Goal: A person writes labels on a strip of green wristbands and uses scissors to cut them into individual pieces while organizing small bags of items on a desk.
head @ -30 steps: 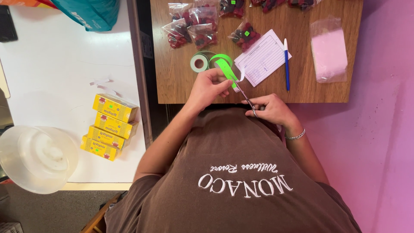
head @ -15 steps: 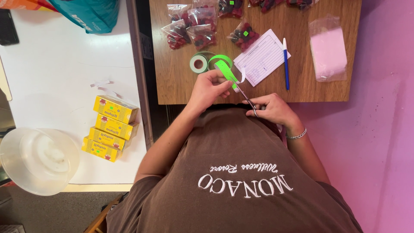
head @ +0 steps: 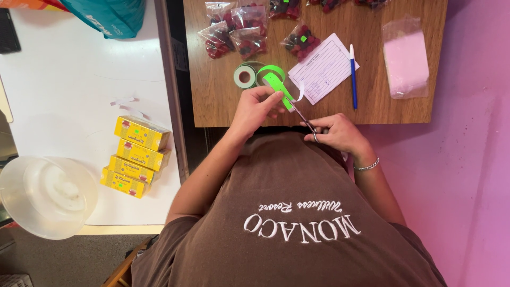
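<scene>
My left hand (head: 255,109) pinching the green tape (head: 276,84) strip, my right hand (head: 337,133) closed on scissors (head: 303,116), blades meeting the strip between both hands, tape roll (head: 245,76) just beyond my left hand, pen (head: 353,76) beyond my right.

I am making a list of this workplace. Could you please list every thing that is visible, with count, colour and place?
green strip: one, bright green, between the hands
tape roll: one, pale green, wooden table
scissors: one, metal, cutting the strip
bags of beads: several, clear with dark red contents, table top edge
paper form: one, white, table
pen: one, blue and white, beside the form
pink bag: one, table right
yellow boxes: four, white table
plastic bowl: one, clear, lower left
left hand: holds the strip
right hand: holds the scissors
</scene>
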